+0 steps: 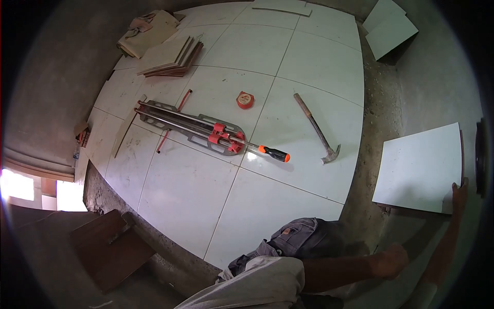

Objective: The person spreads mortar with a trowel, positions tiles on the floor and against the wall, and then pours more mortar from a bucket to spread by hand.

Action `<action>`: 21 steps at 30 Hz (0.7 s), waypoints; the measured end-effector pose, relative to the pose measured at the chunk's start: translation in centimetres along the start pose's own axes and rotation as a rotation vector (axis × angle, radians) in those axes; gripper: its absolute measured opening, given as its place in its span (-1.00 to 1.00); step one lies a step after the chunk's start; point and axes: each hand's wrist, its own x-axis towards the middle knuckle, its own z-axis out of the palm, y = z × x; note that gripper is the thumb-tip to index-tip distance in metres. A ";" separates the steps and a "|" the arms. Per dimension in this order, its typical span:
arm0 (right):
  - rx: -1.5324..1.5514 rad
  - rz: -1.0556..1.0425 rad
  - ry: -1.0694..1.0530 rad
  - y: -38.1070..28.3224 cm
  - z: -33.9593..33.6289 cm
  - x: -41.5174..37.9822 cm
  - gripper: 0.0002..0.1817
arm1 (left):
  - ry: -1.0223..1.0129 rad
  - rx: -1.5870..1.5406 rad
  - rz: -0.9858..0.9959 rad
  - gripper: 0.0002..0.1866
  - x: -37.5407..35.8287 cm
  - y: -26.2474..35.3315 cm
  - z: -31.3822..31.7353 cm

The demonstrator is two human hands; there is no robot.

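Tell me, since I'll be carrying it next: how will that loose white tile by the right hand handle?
The white tile looks rigid and flat, so it likely won't flex. Its glossy face is probably slippery. The right hand touches one edge; thin corners probably chip.

Right hand (459, 191): we see only fingertips at the white tile's (419, 167) lower right corner, grip unclear | left hand (389, 261): blurred fist, contents indistinguishable | tile stack (388, 26): cropped by the lens rim | tape measure (245, 99): markings too small to read.
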 end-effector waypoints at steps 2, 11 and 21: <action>-0.038 -0.002 0.024 1.8 0.7 0.1 -0.45 | 0.056 0.081 0.007 -0.83 -0.3 0.0 0.1; 0.076 0.044 -0.212 0.5 -1.9 0.1 -0.30 | -0.039 0.011 -0.062 -0.78 -0.4 1.0 -2.7; 0.053 0.137 -0.161 -4.9 -3.3 -2.2 -0.36 | 0.041 0.098 -0.055 -0.77 -0.4 1.0 -1.7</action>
